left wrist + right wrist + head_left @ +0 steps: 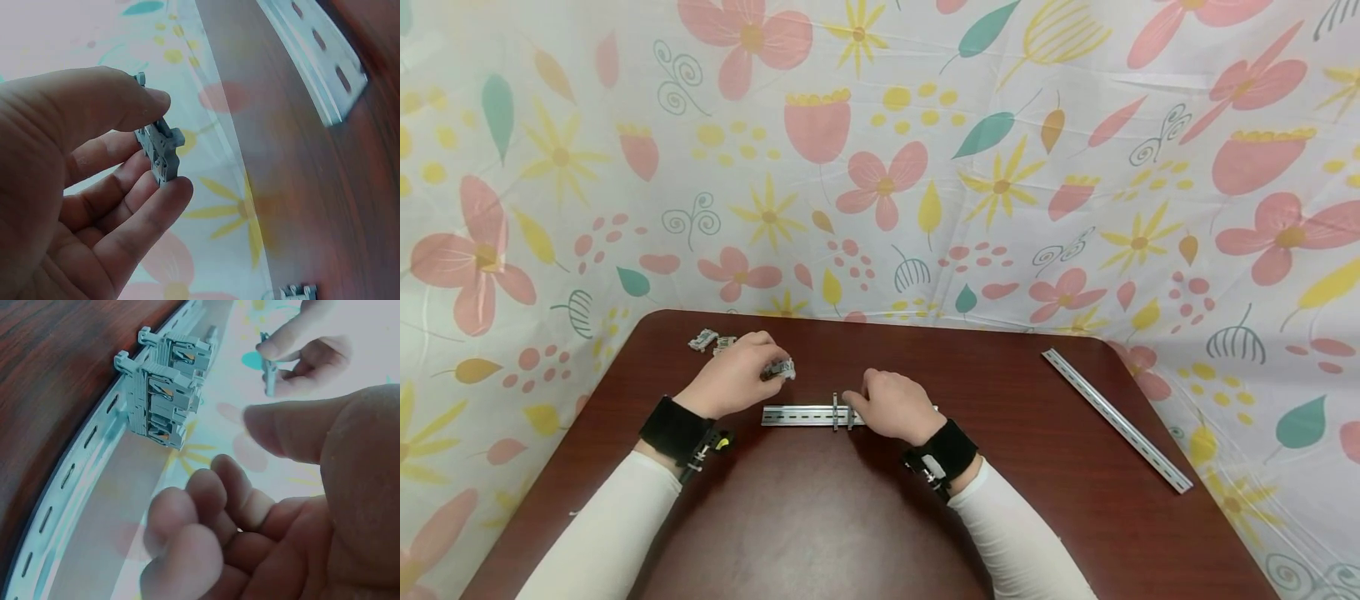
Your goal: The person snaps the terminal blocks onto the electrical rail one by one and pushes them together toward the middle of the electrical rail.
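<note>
So the short rail [801,412] is sitting well in from every table edge, sideways across the middle, with a wide stretch of tabletop between it and the long rail [1116,421] over on the right. That long one lies at a slant, its far end near the back edge and its near end close to the right edge. Two loose blocks [703,340] are back by the far left corner, partly behind the person's arm side of things. Left hand [733,375] is up beyond the short rail's left part, thumb and fingertips pinching a grey terminal block [164,153] by its ends, and from the wrist angle you see it's held off the table. Right hand [895,404] is over the right part of the short rail, fingers loosely curled, thumb spread well away from them, nothing in its grip; can't tell if it touches the rail underneath. Just beside its thumb, two mounted blocks [165,397] stand upright across the rail with a narrow gap between them. Table [850,533] is dark reddish-brown wood-look with a shiny patch up front. Both wrists have black bands [673,429] over white sleeves [1022,533], and a flowery cloth [880,125] in pink, yellow and teal hangs round the back and sides.
</note>
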A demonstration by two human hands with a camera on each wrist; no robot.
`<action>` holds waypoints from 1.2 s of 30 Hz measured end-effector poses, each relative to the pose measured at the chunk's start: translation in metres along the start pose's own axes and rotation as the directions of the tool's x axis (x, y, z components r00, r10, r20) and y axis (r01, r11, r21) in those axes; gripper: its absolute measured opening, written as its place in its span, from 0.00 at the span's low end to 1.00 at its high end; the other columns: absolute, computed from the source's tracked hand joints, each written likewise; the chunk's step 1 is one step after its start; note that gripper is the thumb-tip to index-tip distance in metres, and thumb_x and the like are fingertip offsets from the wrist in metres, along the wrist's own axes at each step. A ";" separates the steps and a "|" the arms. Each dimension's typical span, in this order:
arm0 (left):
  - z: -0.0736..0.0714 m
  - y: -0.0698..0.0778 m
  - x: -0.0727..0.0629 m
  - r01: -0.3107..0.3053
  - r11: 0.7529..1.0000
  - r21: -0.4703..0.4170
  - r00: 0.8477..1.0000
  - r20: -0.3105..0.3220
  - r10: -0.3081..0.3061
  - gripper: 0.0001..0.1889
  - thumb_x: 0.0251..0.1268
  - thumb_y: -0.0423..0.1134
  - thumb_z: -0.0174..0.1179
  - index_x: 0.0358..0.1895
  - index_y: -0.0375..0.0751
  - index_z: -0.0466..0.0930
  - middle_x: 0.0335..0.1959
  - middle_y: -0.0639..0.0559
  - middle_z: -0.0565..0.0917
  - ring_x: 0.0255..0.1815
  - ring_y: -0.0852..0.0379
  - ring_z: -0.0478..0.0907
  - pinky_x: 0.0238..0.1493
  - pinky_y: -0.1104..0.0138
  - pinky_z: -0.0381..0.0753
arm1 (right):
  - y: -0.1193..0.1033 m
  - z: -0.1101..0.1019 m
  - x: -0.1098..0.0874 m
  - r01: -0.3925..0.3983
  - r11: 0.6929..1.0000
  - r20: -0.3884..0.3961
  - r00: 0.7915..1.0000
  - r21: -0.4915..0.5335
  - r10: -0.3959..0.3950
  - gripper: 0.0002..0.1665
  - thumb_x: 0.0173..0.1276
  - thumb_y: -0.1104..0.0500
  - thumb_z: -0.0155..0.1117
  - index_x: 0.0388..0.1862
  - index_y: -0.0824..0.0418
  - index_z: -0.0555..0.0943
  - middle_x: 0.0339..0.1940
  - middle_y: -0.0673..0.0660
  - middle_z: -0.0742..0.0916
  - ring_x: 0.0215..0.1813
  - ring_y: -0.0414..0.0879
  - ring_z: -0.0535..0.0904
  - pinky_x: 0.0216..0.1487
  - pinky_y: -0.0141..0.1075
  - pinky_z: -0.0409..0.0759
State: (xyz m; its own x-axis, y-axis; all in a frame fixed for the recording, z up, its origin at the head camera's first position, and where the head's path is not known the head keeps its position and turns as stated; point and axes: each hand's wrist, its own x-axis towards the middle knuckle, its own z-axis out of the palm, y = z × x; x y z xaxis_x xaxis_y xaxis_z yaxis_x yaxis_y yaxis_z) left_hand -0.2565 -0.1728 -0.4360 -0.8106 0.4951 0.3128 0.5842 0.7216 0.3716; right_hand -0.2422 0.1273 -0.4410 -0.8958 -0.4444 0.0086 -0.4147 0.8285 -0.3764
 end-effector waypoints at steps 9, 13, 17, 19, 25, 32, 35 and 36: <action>-0.002 0.015 0.002 -0.070 0.998 -0.002 0.997 -0.034 0.070 0.12 0.70 0.35 0.77 0.54 0.40 0.92 0.47 0.51 0.82 0.46 0.55 0.78 0.47 0.59 0.84 | 0.003 0.002 0.004 0.062 0.988 -0.050 0.997 0.144 -0.056 0.19 0.89 0.41 0.61 0.42 0.53 0.79 0.26 0.49 0.81 0.27 0.42 0.76 0.32 0.39 0.76; -0.003 0.020 0.003 -0.097 0.995 0.000 0.994 -0.050 0.097 0.13 0.69 0.34 0.77 0.54 0.39 0.92 0.47 0.50 0.82 0.46 0.55 0.77 0.45 0.60 0.84 | 0.001 0.002 0.005 0.083 0.980 -0.043 0.996 0.182 -0.076 0.19 0.89 0.40 0.60 0.45 0.53 0.80 0.29 0.49 0.82 0.29 0.42 0.78 0.35 0.40 0.78; 0.000 0.024 0.003 -0.116 0.993 0.008 0.991 -0.064 0.116 0.14 0.69 0.33 0.77 0.54 0.37 0.92 0.47 0.50 0.82 0.48 0.54 0.77 0.46 0.60 0.83 | -0.001 0.004 0.007 0.104 0.970 -0.024 0.995 0.220 -0.101 0.19 0.90 0.40 0.58 0.47 0.53 0.82 0.31 0.49 0.83 0.30 0.42 0.79 0.36 0.41 0.79; 0.001 0.026 0.003 -0.126 0.992 0.009 0.990 -0.064 0.126 0.14 0.68 0.33 0.78 0.55 0.37 0.91 0.48 0.50 0.83 0.48 0.53 0.77 0.46 0.59 0.84 | -0.001 0.005 0.007 0.115 0.966 -0.015 0.993 0.231 -0.114 0.20 0.90 0.40 0.57 0.48 0.54 0.82 0.31 0.49 0.83 0.30 0.42 0.79 0.37 0.40 0.79; 0.006 0.035 0.003 -0.193 0.981 0.018 0.979 -0.060 0.194 0.14 0.68 0.33 0.78 0.54 0.36 0.91 0.47 0.49 0.82 0.49 0.53 0.77 0.47 0.60 0.84 | -0.002 0.006 0.007 0.146 0.950 0.006 0.988 0.277 -0.154 0.20 0.92 0.41 0.55 0.51 0.55 0.83 0.32 0.49 0.82 0.31 0.41 0.77 0.36 0.38 0.77; 0.012 0.043 0.004 -0.265 0.964 0.027 0.961 -0.077 0.266 0.13 0.66 0.32 0.79 0.52 0.37 0.92 0.46 0.49 0.82 0.49 0.53 0.77 0.47 0.62 0.84 | -0.003 0.006 0.006 0.156 0.920 0.031 0.983 0.360 -0.179 0.21 0.92 0.41 0.53 0.51 0.55 0.83 0.31 0.50 0.80 0.29 0.41 0.75 0.34 0.37 0.74; 0.015 0.045 0.005 -0.286 0.958 0.033 0.954 -0.083 0.288 0.13 0.66 0.33 0.80 0.52 0.37 0.92 0.45 0.49 0.82 0.49 0.53 0.77 0.47 0.62 0.83 | -0.003 0.007 0.007 0.145 0.915 0.045 0.984 0.377 -0.175 0.22 0.92 0.40 0.52 0.51 0.54 0.83 0.31 0.49 0.80 0.29 0.41 0.75 0.34 0.36 0.74; 0.016 0.046 0.005 -0.292 0.956 0.034 0.952 -0.083 0.294 0.13 0.66 0.33 0.80 0.52 0.37 0.92 0.45 0.49 0.82 0.49 0.53 0.77 0.46 0.62 0.83 | -0.004 0.007 0.007 0.143 0.914 0.047 0.984 0.379 -0.174 0.22 0.92 0.40 0.52 0.50 0.55 0.83 0.31 0.49 0.80 0.29 0.41 0.75 0.34 0.36 0.74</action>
State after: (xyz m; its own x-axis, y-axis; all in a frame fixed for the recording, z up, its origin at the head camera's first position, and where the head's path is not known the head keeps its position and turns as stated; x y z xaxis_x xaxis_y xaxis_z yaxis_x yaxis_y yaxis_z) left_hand -0.2344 -0.1299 -0.4314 -0.5968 0.6430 0.4800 0.7935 0.5618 0.2341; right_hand -0.2459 0.1186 -0.4464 -0.8016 -0.5971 0.0305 -0.4470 0.5648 -0.6937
